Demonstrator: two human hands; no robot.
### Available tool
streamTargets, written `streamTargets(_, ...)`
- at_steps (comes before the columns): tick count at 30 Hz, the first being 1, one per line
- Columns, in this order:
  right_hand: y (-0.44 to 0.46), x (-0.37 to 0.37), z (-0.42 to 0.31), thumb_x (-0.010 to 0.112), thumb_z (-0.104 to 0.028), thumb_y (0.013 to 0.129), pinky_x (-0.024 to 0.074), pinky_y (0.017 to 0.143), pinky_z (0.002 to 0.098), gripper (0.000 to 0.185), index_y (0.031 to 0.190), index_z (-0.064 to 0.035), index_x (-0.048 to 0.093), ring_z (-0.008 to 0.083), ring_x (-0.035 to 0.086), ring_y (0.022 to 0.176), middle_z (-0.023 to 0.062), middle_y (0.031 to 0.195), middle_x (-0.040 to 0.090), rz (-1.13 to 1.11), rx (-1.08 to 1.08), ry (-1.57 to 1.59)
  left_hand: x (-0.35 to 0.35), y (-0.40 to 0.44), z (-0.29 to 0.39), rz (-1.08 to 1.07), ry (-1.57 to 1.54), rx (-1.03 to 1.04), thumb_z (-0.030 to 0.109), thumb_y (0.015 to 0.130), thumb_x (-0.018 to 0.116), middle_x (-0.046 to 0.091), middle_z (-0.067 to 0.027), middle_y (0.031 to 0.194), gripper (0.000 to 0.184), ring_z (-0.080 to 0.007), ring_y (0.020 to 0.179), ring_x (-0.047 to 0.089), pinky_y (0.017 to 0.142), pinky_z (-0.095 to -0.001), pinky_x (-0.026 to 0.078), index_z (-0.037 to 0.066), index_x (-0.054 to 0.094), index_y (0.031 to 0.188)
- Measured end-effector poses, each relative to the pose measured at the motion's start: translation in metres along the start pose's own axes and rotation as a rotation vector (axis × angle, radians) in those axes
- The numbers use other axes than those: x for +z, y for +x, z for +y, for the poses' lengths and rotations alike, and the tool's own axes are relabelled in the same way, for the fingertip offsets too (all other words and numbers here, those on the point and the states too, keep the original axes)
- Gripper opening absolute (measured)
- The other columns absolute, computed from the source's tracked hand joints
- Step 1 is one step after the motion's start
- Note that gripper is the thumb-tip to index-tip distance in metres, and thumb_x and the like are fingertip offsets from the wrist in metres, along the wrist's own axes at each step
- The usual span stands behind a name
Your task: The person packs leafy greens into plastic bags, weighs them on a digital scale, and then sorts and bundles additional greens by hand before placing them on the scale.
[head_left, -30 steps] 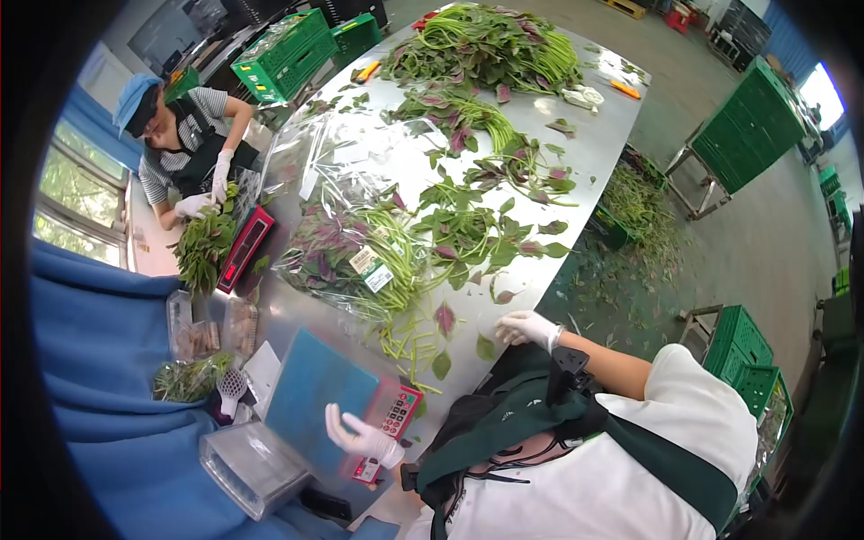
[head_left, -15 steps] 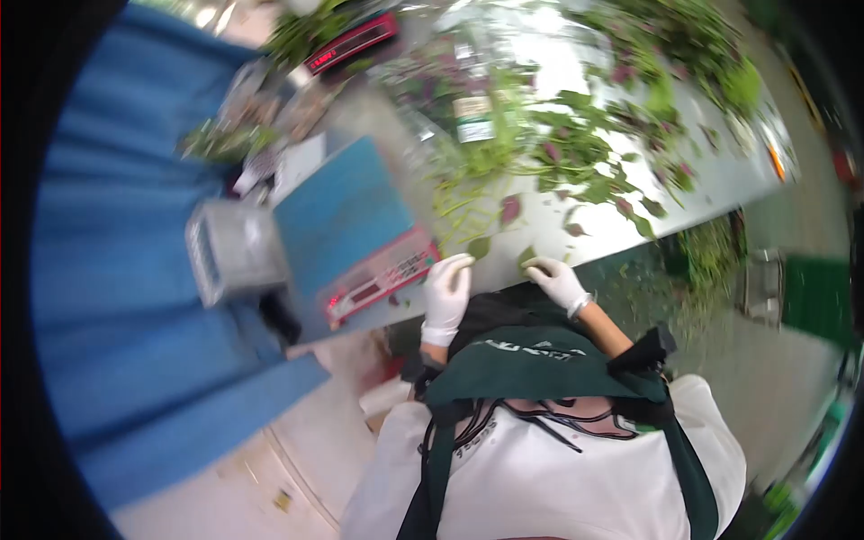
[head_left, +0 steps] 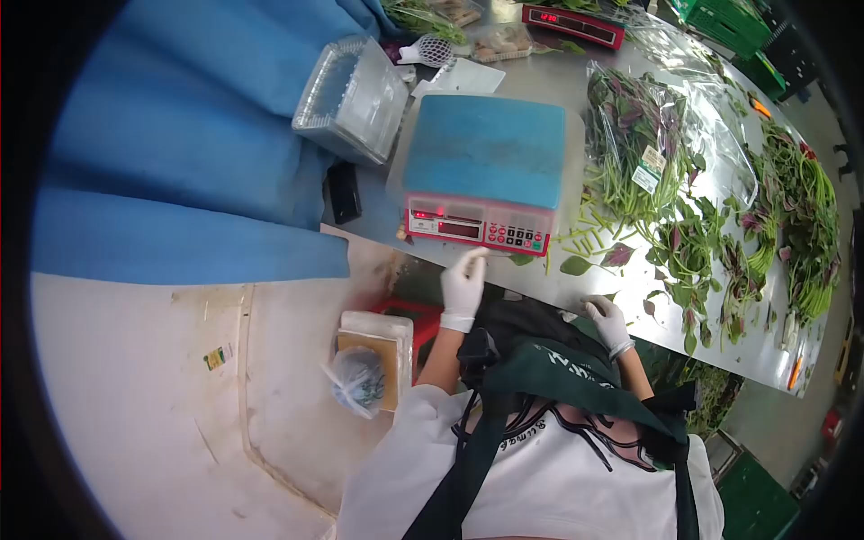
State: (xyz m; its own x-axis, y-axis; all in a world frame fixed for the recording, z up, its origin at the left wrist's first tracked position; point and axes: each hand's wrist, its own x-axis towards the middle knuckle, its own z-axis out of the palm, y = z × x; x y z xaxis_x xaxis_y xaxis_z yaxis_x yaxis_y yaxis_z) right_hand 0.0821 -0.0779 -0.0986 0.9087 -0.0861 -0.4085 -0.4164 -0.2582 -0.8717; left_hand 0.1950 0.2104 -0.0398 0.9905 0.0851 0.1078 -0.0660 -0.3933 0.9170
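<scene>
My left hand, in a white glove, is at the front edge of the scale with its blue platform and red keypad panel. Its fingers are drawn together; whatever may be between them is too small to make out. A green leaf lies just right of its fingertips. My right hand, also gloved, rests at the table's near edge with fingers loosely apart and nothing visible in them. Beyond it lie a purple leaf, a green leaf and cut stems.
A labelled bag of leafy greens lies right of the scale, with loose bunches farther right. Clear plastic boxes and a black phone-like object sit at left. A second red scale display and orange-handled knife are also there.
The view has swung left, bringing the scale to the middle. My left hand has moved from beside the loose leaf to the scale's front edge. My right hand stays by the table edge.
</scene>
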Motion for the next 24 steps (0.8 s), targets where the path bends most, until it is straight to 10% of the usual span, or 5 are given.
streamTargets(5,0.001,0.007,-0.036,0.056,-0.016,0.085,0.0473,0.072,0.0262,0.025,0.101,0.0029,0.058,0.0152,0.061,0.08,0.0114,0.087,0.064,0.004,0.035,0.046,-0.06,0.046,-0.078,0.366,0.447,0.059,0.003,0.074,0.054,0.055,-0.0153,0.11,0.038,-0.0311,0.103,0.051,0.09,-0.0386,0.04,0.002,0.053,0.112)
streamTargets(9,-0.01,0.01,-0.035,0.055,-0.017,0.085,0.0475,0.072,0.0286,0.026,0.102,0.0021,0.058,0.0189,0.062,0.079,0.0141,0.086,0.063,0.044,0.077,-0.093,-0.084,0.077,-0.127,0.06,0.822,0.015,0.008,0.069,0.056,0.052,-0.0161,0.108,0.049,-0.0346,0.099,0.049,0.088,-0.0422,0.04,0.004,0.049,0.118)
streamTargets(16,-0.045,0.015,-0.02,0.055,-0.021,0.083,0.0466,0.079,0.0338,0.026,0.103,-0.0035,0.06,0.0286,0.06,0.09,0.0167,0.096,0.062,0.137,0.177,-0.193,-0.102,0.081,-0.122,0.127,0.502,-0.219,0.024,0.088,0.045,0.056,-0.0232,0.1,0.034,-0.0383,0.093,0.052,0.08,-0.0411,0.041,-0.004,0.05,0.108)
streamTargets(20,-0.062,0.026,-0.005,0.056,-0.021,0.082,0.0461,0.08,0.0344,0.026,0.102,-0.0051,0.061,0.0294,0.06,0.091,0.0159,0.097,0.062,0.225,0.174,-0.128,-0.101,0.046,-0.15,0.257,-0.076,-0.577,0.035,0.092,0.041,0.056,-0.0137,0.094,0.043,-0.022,0.082,0.053,0.075,-0.0338,0.042,-0.005,0.049,0.107)
streamTargets(24,-0.073,0.029,-0.006,0.052,-0.028,0.083,0.0455,0.081,0.0364,0.03,0.101,-0.0062,0.061,0.0288,0.059,0.091,0.015,0.096,0.063,0.195,0.166,-0.163,-0.068,0.006,-0.093,0.414,-0.216,-0.495,0.029,0.092,0.042,0.052,-0.0089,0.09,0.034,-0.0139,0.069,0.048,0.058,-0.0277,0.043,-0.002,0.046,0.106)
